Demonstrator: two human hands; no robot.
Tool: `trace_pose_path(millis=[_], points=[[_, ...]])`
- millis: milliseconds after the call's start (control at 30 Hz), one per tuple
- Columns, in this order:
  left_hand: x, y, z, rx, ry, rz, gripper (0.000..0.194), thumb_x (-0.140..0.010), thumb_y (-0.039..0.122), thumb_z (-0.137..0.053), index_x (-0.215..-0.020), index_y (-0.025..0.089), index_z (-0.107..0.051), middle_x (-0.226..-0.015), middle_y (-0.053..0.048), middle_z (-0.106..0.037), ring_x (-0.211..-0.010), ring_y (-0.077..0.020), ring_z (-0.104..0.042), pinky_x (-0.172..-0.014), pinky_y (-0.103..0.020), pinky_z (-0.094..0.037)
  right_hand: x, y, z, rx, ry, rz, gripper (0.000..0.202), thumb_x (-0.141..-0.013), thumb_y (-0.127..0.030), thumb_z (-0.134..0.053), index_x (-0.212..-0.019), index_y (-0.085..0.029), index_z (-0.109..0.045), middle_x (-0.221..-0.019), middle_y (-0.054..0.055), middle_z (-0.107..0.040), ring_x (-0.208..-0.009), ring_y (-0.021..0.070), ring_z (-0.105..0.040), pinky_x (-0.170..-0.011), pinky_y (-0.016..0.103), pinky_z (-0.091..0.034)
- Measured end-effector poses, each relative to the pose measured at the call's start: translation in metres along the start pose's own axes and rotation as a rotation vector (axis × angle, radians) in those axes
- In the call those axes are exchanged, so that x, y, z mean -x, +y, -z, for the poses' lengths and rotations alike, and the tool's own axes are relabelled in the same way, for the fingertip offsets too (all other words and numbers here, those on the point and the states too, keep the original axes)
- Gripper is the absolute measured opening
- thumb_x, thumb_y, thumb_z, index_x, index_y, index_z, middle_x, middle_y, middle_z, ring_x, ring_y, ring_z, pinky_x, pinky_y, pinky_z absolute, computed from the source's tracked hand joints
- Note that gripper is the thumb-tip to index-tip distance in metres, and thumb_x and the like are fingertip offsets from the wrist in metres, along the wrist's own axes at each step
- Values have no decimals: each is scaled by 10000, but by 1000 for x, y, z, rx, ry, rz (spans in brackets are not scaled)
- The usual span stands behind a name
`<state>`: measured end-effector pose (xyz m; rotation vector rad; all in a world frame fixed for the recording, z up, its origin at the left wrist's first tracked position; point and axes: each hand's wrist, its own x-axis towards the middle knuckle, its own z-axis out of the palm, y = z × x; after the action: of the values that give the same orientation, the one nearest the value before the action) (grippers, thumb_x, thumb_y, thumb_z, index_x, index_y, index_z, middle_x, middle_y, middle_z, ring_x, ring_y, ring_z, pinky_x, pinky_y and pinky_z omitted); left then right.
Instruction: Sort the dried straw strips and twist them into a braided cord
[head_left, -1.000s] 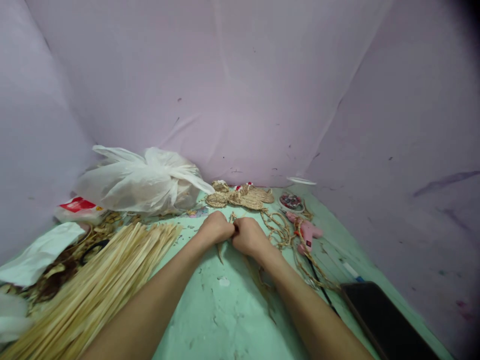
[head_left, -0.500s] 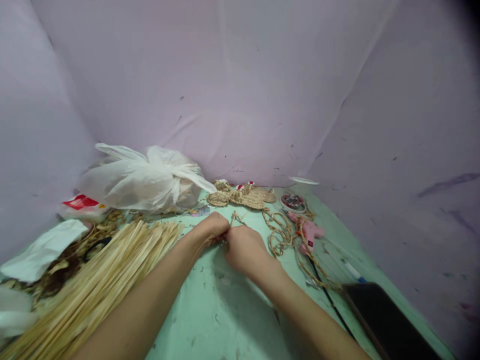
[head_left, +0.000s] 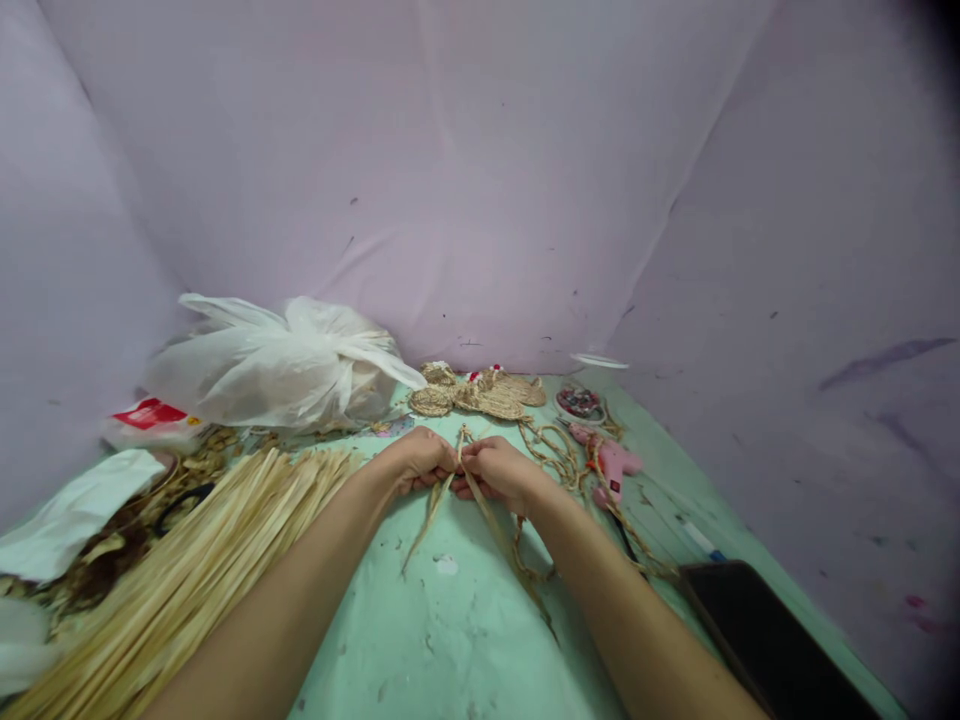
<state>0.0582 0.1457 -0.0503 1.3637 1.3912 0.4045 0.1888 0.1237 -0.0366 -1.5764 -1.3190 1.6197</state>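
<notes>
Head view, nearest first. At the lower right I logged a dark flat slab, phone-like point(head_left: 780, 640), lying on the green surface point(head_left: 420, 640). At the lower left a thick bundle of pale strips point(head_left: 202, 570) ran away from me, a white sheet point(head_left: 79, 515) to its left.

At centre I had the left hand point(head_left: 426, 460) and the right hand point(head_left: 499, 472) close together above the surface. Both sets of fingers were closed, pinching the fibre strands point(head_left: 512, 558) between them; I could not tell the exact hold of each finger. The strands' small knotted end stood just beyond the fingertips, and loose tails hung below, one slanting left, a longer one right.

Right of the hands: a blue-ended pen point(head_left: 703, 540), a pink glue gun point(head_left: 615, 465) and loops of twisted cord point(head_left: 555, 450), the cord touching the gun.

Farther back: a red-and-white packet point(head_left: 154, 420) beside a knotted white plastic bag point(head_left: 285, 365); woven pieces point(head_left: 487, 397) with red bits on top; a round dish point(head_left: 580, 402) of small mixed items. Behind all, a lilac wall point(head_left: 480, 200).
</notes>
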Motion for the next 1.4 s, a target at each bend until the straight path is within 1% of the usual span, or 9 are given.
trace_pose_path(millis=[67, 167, 267, 400, 533, 933, 1133, 1300, 1400], points=[[1, 1, 0, 6, -24, 3, 111, -515, 251, -540, -526, 158, -479, -389, 68, -331, -318, -37, -214, -343, -201, -121, 0, 2, -1, -24, -2, 9, 104, -658, -69, -473, -581, -133, -502, -448, -13, -480, -390, 70, -453, -426, 185, -388], [4, 5, -1, -5, -26, 8, 47, -511, 201, -505, -528, 157, -502, -373, 63, -342, -312, -46, -227, -339, -205, -136, -3, 5, 1, -27, 44, 39, 167, -644, -59, -465, -498, -141, -459, -353, -59, -359, -308, 34, -270, -331, 164, -214], [6, 10, -1, -46, 18, 12, 46, -491, 153, -499, -517, 144, -535, -341, 55, -361, -294, -54, -243, -335, -211, -159, -6, 8, 3, -28, 78, 66, 175, -619, -56, -464, -465, -138, -458, -320, -71, -310, -312, 31, -206, -331, 180, -127], [8, 12, 0, -66, 59, -4, 60, -482, 132, -505, -511, 135, -557, -319, 62, -339, -295, -54, -228, -332, -210, -151, -8, 10, 6, -57, 53, 63, 146, -618, -88, -472, -478, -126, -487, -358, -54, -367, -328, 34, -247, -343, 179, -148], [11, 11, 0, -44, 37, -5, 82, -493, 150, -513, -541, 142, -580, -326, 73, -316, -313, -50, -205, -331, -203, -128, -9, 11, 9, -71, 48, 51, 105, -612, -117, -494, -510, -115, -519, -425, -20, -456, -348, 39, -293, -341, 182, -153], [13, 13, 1, -1, -11, 1, 34, -501, 142, -512, -519, 145, -541, -338, 73, -327, -318, -47, -204, -344, -209, -103, -11, 13, 10, -61, 61, 35, 108, -590, -132, -513, -483, -120, -524, -374, -36, -408, -326, 39, -261, -338, 190, -128], [13, 11, 1, 3, -17, -12, 73, -506, 155, -499, -452, 161, -449, -333, 71, -299, -321, -46, -194, -348, -211, -103, -10, 11, 12, -84, 30, 33, 26, -581, -126, -531, -558, -128, -543, -475, -23, -511, -346, 31, -273, -335, 181, -130], [10, 7, 4, -1, -45, -6, 36, -508, 184, -517, -496, 159, -494, -340, 76, -299, -322, -43, -180, -350, -213, -85, -9, 8, 13, -48, 50, 6, 133, -638, -121, -473, -513, -124, -519, -444, -9, -509, -326, 39, -332, -309, 181, -139], [9, 5, 4, -7, -55, -6, 50, -517, 205, -530, -509, 158, -514, -342, 77, -296, -324, -42, -180, -353, -213, -85, -9, 8, 10, -24, 63, 9, 167, -677, -134, -438, -545, -123, -541, -462, 2, -537, -321, 51, -387, -298, 182, -164]])
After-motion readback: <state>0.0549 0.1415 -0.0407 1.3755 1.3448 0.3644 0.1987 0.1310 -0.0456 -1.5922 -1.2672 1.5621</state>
